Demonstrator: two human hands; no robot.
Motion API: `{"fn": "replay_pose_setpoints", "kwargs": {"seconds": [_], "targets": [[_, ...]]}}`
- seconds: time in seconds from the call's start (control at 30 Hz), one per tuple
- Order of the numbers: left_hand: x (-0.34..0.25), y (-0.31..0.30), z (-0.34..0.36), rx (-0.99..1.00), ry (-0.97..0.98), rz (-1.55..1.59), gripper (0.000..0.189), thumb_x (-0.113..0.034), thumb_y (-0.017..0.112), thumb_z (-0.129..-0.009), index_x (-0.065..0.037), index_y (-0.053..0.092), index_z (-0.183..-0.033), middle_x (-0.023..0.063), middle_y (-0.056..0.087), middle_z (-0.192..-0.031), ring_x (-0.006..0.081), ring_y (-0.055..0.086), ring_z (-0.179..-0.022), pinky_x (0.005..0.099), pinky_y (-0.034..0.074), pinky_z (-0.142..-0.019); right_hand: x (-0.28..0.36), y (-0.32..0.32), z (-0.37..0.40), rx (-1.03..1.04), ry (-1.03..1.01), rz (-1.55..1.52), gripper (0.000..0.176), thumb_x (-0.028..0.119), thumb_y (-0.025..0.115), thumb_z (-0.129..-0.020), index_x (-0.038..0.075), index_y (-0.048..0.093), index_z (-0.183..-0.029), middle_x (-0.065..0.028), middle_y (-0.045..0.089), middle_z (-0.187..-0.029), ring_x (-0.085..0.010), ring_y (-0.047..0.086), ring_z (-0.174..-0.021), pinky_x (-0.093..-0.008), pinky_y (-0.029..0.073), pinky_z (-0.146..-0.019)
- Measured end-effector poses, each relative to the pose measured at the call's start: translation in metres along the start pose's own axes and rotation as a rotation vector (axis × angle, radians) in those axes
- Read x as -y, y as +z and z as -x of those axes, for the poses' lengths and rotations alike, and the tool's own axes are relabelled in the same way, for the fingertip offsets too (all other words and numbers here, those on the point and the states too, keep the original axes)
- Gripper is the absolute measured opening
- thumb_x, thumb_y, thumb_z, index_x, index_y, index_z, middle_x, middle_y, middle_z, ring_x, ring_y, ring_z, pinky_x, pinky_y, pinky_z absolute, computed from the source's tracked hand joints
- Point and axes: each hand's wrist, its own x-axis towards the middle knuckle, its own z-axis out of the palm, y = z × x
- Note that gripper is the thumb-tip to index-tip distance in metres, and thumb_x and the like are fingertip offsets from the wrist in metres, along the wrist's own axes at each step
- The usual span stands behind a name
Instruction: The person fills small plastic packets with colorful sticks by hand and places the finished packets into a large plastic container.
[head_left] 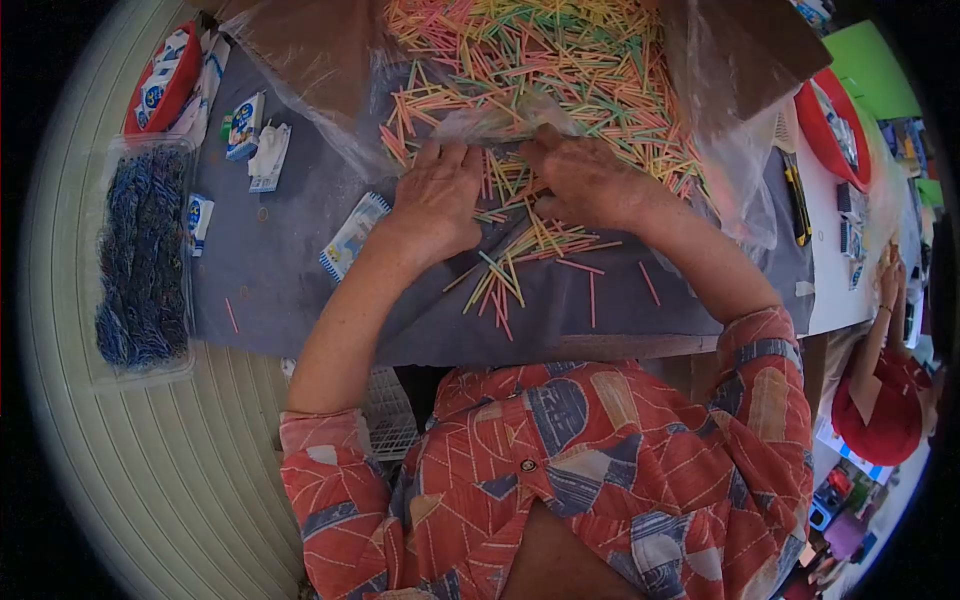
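Note:
Pastel thin sticks (545,242) in pink, yellow, green and orange lie loose on the dark cloth, between and in front of my hands. My left hand (440,195) rests palm down at the left of this small pile, its fingers stretched away from me and its thumb apart. Opposite it, my right hand (590,185) reaches over the sticks with thumb and fingers spread; its fingertips touch the edge of crumpled clear plastic. Beyond both hands a cardboard box (745,65) lined with clear plastic film (735,190) spills out a large heap of the same sticks.
Blue-and-white packets (352,238) lie to the left. A clear tray (188,215) holds dark, cord-like bundles. Red basins (170,82) with packets stand on both sides. A yellow-black box cutter (797,200) lies at right. Another person's arm (880,310) shows at far right.

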Motion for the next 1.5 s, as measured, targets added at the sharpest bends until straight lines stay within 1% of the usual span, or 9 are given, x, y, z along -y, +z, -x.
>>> {"fn": "replay_pose_setpoints", "kwargs": {"seconds": [0.23, 0.4, 0.57, 0.7, 0.8, 0.87, 0.97, 1.07, 1.5], "targets": [[-0.007, 0.023, 0.001, -0.016, -0.003, 0.030, 0.054, -0.007, 0.066, -0.068, 0.004, 0.051, -0.119, 0.0256, 0.057, -0.114, 0.0443, 0.052, -0.117, 0.0477, 0.037, -0.107, 0.011, 0.017, -0.006, 0.102, -0.107, 0.024, 0.035, 0.018, 0.065, -0.079, -0.001, 0.057, -0.108, -0.0188, 0.060, -0.106, -0.0383, 0.062, -0.102, -0.0472, 0.050, -0.087], [-0.008, 0.031, 0.010, -0.057, 0.072, 0.091, 0.031, -0.009, 0.066, -0.075, 0.003, 0.059, -0.102, 0.0240, 0.061, -0.106, 0.0441, 0.060, -0.100, 0.0501, 0.049, -0.086, 0.020, 0.011, -0.004, 0.128, -0.144, -0.041, 0.019, 0.006, 0.060, -0.076, -0.002, 0.068, -0.092, -0.0228, 0.068, -0.096, -0.0375, 0.066, -0.101, -0.0459, 0.051, -0.090], [-0.007, -0.032, -0.028, -0.195, 0.077, 0.268, 0.030, -0.016, 0.068, -0.080, 0.003, 0.062, -0.102, 0.0271, 0.063, -0.108, 0.0432, 0.058, -0.108, 0.0502, 0.046, -0.090, 0.003, -0.031, -0.021, -0.320, -0.300, -0.043, 0.026, 0.003, 0.063, -0.075, -0.001, 0.065, -0.100, -0.0248, 0.068, -0.092, -0.0395, 0.066, -0.097, -0.0465, 0.054, -0.081], [0.008, -0.067, -0.053, -0.282, 0.089, 0.212, 0.056, -0.024, 0.073, -0.080, -0.002, 0.054, -0.128, 0.0280, 0.057, -0.123, 0.0448, 0.054, -0.116, 0.0488, 0.043, -0.097, -0.032, -0.061, -0.062, -0.660, -0.316, 0.104, 0.030, 0.005, 0.065, -0.077, 0.000, 0.062, -0.106, -0.0235, 0.067, -0.099, -0.0401, 0.065, -0.100, -0.0478, 0.053, -0.085], [0.006, -0.066, -0.038, -0.505, 0.129, 0.091, 0.077, -0.029, 0.077, -0.077, -0.004, 0.043, -0.141, 0.0276, 0.051, -0.133, 0.0442, 0.052, -0.119, 0.0470, 0.042, -0.100, -0.014, -0.062, -0.023, -0.602, -0.189, 0.056, 0.046, 0.009, 0.070, -0.076, 0.003, 0.057, -0.120, -0.0222, 0.063, -0.107, -0.0400, 0.064, -0.099, -0.0474, 0.052, -0.083], [-0.014, -0.059, 0.020, 0.006, 0.104, 0.220, 0.097, -0.031, 0.080, -0.074, -0.005, 0.027, -0.150, 0.0261, 0.044, -0.139, 0.0427, 0.049, -0.124, 0.0444, 0.043, -0.100, -0.005, -0.050, 0.017, -0.338, -0.182, -0.067, 0.054, 0.013, 0.072, -0.077, 0.005, 0.054, -0.127, -0.0212, 0.061, -0.113, -0.0396, 0.064, -0.099, -0.0463, 0.052, -0.082], [-0.031, -0.006, 0.069, 0.119, -0.054, 0.145, 0.092, -0.031, 0.083, -0.072, -0.001, 0.036, -0.145, 0.0241, 0.049, -0.129, 0.0407, 0.052, -0.119, 0.0450, 0.044, -0.098, 0.011, 0.000, 0.070, -0.016, -0.144, -0.072, 0.057, 0.017, 0.075, -0.076, 0.003, 0.053, -0.127, -0.0193, 0.058, -0.117, -0.0383, 0.064, -0.096, -0.0444, 0.053, -0.083], [-0.036, 0.029, 0.079, 0.024, -0.054, 0.268, 0.081, -0.030, 0.084, -0.070, 0.001, 0.047, -0.135, 0.0198, 0.052, -0.114, 0.0397, 0.054, -0.111, 0.0457, 0.046, -0.092, 0.016, 0.035, 0.070, -0.096, -0.104, -0.034, 0.040, 0.019, 0.071, -0.079, -0.004, 0.057, -0.108, -0.0219, 0.060, -0.104, -0.0381, 0.067, -0.092, -0.0453, 0.054, -0.080], [-0.073, 0.062, 0.082, -0.292, 0.054, 0.456, 0.043, -0.009, 0.075, -0.078, -0.002, 0.059, -0.118, 0.0148, 0.053, -0.102, 0.0351, 0.059, -0.090, 0.0430, 0.049, -0.076, 0.026, 0.030, 0.070, 0.095, -0.139, 0.023, 0.029, 0.005, 0.061, -0.080, -0.001, 0.058, -0.107, -0.0184, 0.061, -0.106, -0.0361, 0.068, -0.092, -0.0443, 0.053, -0.080]]}}
